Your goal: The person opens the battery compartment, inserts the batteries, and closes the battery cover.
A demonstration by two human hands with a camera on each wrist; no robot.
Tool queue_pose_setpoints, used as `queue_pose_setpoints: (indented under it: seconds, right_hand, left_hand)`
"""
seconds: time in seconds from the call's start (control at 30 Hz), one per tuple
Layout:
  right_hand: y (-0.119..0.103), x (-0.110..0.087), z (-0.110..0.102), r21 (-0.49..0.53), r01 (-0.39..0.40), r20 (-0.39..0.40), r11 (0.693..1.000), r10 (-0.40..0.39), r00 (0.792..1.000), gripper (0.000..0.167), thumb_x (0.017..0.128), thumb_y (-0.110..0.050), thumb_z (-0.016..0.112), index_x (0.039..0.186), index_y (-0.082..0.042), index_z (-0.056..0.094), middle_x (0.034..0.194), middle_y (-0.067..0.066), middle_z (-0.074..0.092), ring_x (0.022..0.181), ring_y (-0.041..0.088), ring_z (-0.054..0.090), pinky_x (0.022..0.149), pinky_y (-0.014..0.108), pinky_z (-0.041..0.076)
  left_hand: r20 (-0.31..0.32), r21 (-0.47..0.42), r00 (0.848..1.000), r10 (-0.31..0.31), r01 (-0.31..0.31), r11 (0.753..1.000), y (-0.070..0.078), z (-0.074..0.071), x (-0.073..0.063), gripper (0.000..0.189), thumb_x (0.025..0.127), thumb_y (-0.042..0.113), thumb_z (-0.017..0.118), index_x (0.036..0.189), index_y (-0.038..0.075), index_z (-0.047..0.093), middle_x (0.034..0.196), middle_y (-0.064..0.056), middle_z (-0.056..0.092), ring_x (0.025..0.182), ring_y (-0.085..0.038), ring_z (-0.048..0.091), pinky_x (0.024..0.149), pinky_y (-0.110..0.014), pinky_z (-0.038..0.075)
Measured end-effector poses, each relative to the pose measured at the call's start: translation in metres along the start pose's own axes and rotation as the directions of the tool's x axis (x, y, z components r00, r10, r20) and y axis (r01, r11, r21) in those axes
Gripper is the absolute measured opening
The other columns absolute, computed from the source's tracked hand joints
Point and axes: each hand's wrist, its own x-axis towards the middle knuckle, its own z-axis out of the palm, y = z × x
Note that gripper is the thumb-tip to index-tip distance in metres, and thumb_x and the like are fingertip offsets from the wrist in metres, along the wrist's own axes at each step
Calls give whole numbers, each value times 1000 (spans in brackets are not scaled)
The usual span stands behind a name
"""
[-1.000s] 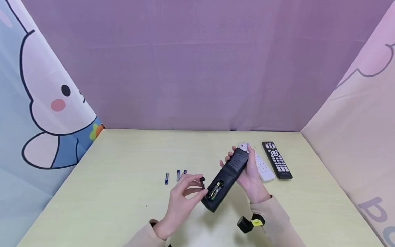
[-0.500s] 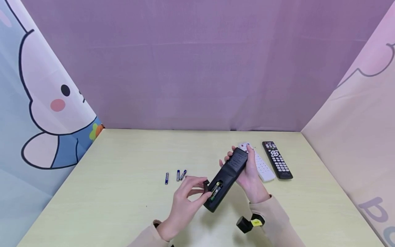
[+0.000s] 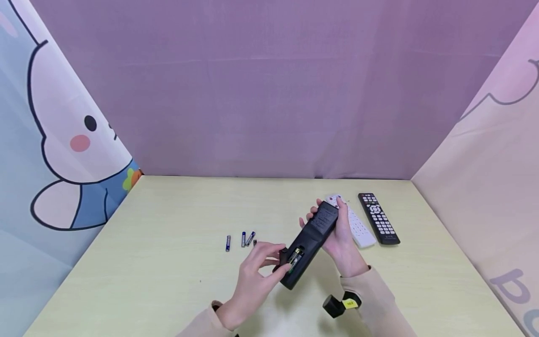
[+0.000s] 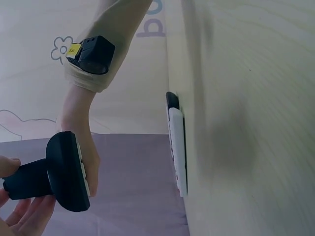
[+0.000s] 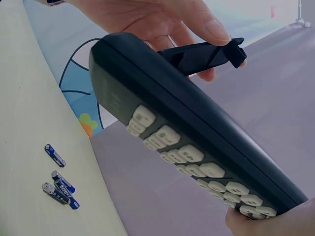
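Observation:
My right hand grips the upper end of a black remote control, its back turned up and its battery compartment uncovered. A battery with a gold end lies inside the compartment. Between the thumb and fingers of my left hand is the black battery cover, held beside the compartment and sticking out from the remote's back. Light grey buttons on the remote's front show in the right wrist view. The left wrist view catches the remote's rounded end with the cover behind it.
Several blue and silver batteries lie on the pale table, left of the remote. To the right lie a white remote, partly behind my right hand, and another black remote. A purple cloth hangs behind.
My left hand has moved slightly right, bringing the battery cover from left of the remote to the edge of its open compartment. The right hand and remote have hardly moved.

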Motion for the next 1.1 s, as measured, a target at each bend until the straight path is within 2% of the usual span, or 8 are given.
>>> queue_pose_setpoints:
  seconds: [0.23, 0.4, 0.53, 0.7, 0.93, 1.03, 1.1]
  right_hand:
    - [1, 0, 0, -5, -7, -12, 1000, 7, 1000, 42, 87, -53, 41, 96, -11, 44, 77, 3, 47, 70, 17, 50, 83, 38, 42]
    - [2, 0, -1, -11, -10, -11, 1000, 10, 1000, 42, 87, -52, 40, 96, -11, 45, 77, 3, 47, 70, 17, 49, 82, 38, 42]
    - [2, 0, -1, -18, -17, -13, 1000, 16, 1000, 43, 87, -52, 41, 98, -11, 43, 77, 2, 47, 71, 17, 49, 82, 38, 42]
    - [3, 0, -1, -30, -24, -20, 999, 23, 1000, 43, 87, -52, 40, 100, -11, 43, 77, 2, 48, 71, 17, 49, 83, 38, 41]
    - [4, 0, -1, -46, -27, -19, 999, 26, 999, 42, 88, -52, 40, 99, -11, 45, 78, 2, 47, 71, 17, 50, 82, 37, 41]
    - [5, 0, 0, -55, -30, -21, 998, 29, 999, 42, 87, -52, 40, 98, -11, 45, 78, 2, 46, 71, 16, 50, 81, 37, 42]
    - [6, 0, 0, -60, -33, -21, 998, 32, 999, 42, 87, -52, 41, 98, -11, 45, 78, 2, 46, 70, 16, 50, 81, 37, 43]
  left_hand:
    - [8, 20, 1000, 16, -16, 1000, -2, 2, 0, 37, 69, 1, 72, 104, 4, 60, 92, -8, 55, 74, -19, 60, 63, -25, 53]
    - [37, 51, 999, -21, 19, 999, -1, 3, 1, 38, 67, -1, 73, 102, 3, 60, 90, -5, 55, 72, -18, 59, 63, -23, 52]
    - [74, 109, 996, -54, 46, 993, 1, 3, 3, 38, 66, 0, 74, 101, 3, 61, 90, 0, 54, 73, -13, 57, 64, -21, 51]
    - [99, 189, 993, -59, 40, 981, 2, 3, 5, 38, 66, 4, 74, 101, 6, 61, 90, 1, 54, 72, -10, 56, 62, -20, 49]
    - [180, 211, 976, -125, 86, 974, 2, 3, 7, 35, 71, 7, 72, 104, 6, 61, 89, 0, 54, 70, -10, 55, 60, -18, 49]
    - [219, 228, 967, -129, 78, 971, 2, 3, 9, 34, 73, 7, 70, 106, 6, 61, 90, -1, 54, 70, -11, 54, 61, -17, 49]
    - [233, 243, 966, -109, 50, 969, 2, 3, 9, 34, 73, 7, 70, 106, 5, 61, 89, -3, 54, 70, -12, 54, 61, -18, 48]
